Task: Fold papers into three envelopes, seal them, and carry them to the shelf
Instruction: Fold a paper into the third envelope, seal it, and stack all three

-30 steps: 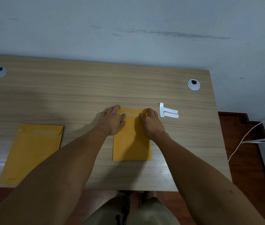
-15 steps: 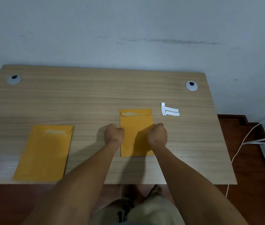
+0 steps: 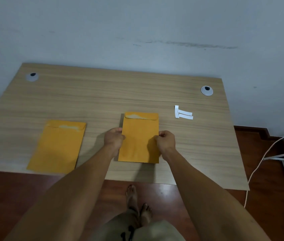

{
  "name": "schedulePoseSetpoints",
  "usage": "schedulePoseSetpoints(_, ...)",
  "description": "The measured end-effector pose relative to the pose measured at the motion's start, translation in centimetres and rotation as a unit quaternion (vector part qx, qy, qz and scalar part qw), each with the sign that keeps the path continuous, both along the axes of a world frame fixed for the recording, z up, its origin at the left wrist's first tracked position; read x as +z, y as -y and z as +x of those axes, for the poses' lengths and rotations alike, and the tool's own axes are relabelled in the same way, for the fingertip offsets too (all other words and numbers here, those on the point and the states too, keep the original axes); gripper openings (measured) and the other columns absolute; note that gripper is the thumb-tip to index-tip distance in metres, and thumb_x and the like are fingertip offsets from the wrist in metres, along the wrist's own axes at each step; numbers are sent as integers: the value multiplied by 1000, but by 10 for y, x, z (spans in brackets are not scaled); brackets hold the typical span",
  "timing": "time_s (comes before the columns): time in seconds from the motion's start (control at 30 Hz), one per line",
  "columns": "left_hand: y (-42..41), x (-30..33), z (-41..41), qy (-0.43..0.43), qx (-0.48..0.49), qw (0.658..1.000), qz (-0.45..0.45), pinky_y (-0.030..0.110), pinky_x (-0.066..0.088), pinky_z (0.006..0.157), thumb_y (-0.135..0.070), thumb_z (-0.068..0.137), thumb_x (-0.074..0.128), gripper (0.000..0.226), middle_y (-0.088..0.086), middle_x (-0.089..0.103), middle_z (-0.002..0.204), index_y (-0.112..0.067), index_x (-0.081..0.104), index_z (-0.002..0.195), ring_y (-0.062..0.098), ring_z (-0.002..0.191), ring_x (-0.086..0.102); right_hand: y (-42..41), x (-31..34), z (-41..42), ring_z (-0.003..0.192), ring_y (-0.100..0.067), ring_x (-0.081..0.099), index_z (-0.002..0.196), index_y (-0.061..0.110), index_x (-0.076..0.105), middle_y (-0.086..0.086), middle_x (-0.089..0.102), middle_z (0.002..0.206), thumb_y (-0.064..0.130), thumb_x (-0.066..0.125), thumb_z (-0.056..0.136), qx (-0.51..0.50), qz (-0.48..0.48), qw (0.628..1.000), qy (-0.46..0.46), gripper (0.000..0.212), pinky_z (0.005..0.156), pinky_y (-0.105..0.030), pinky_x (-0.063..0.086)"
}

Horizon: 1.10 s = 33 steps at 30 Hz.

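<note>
A pale wood-grain desk (image 3: 103,94) stands against a scuffed grey wall. At left lies a flat yellow envelope (image 3: 57,145), flap folded down. At centre, the left hand (image 3: 113,138) and right hand (image 3: 166,140) pinch the side edges of a second rectangular envelope (image 3: 138,136). Farther right lie white paper strips (image 3: 182,114).

Two cable grommets (image 3: 206,90) sit in the wooden desk (image 3: 103,94).
</note>
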<state>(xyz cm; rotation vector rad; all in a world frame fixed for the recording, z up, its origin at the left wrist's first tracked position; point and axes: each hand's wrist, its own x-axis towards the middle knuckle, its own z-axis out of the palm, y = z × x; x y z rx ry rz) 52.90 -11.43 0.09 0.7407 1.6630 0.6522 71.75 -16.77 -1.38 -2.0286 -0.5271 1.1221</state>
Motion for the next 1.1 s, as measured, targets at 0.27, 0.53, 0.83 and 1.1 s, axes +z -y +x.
schedulePoseSetpoints(0.27, 21, 18, -85, -28, -10, 999, 34, 36, 53, 90, 7, 90, 64, 36, 13, 65, 127, -8, 65, 123, 28, 113, 63, 4, 9, -66, 77, -15, 57, 80, 17, 62, 1, 64, 82, 5, 63, 90, 73, 25, 997, 0, 16, 68, -28, 46)
schedulePoseSetpoints(0.53, -1, 14, -201, -41, -23, 999, 14, 52, 48, 102, -2, 93, 66, 34, 13, 56, 141, -14, 64, 124, 36, 125, 57, -17, 3, -177, 87, -22, 61, 85, 14, 66, -5, 68, 92, 4, 61, 91, 129, 13, 991, 35, 12, 75, -33, 53)
schedulePoseSetpoints(0.83, -38, -8, -312, -39, -104, 994, -19, 47, 48, 106, -7, 90, 69, 43, 12, 55, 142, -11, 61, 133, 31, 129, 52, -23, -8, -291, 112, -27, 60, 126, 7, 64, -10, 64, 124, 2, 52, 95, 127, -40, 987, 88, 34, 95, -38, 53)
schedulePoseSetpoints(1.1, -47, -21, -342, -32, -131, 991, -15, 47, 47, 107, -10, 90, 68, 46, 13, 57, 140, -6, 59, 135, 29, 128, 54, -28, -9, -326, 100, -27, 63, 128, 7, 63, -12, 67, 115, 0, 44, 94, 116, -40, 987, 106, 39, 85, -39, 57)
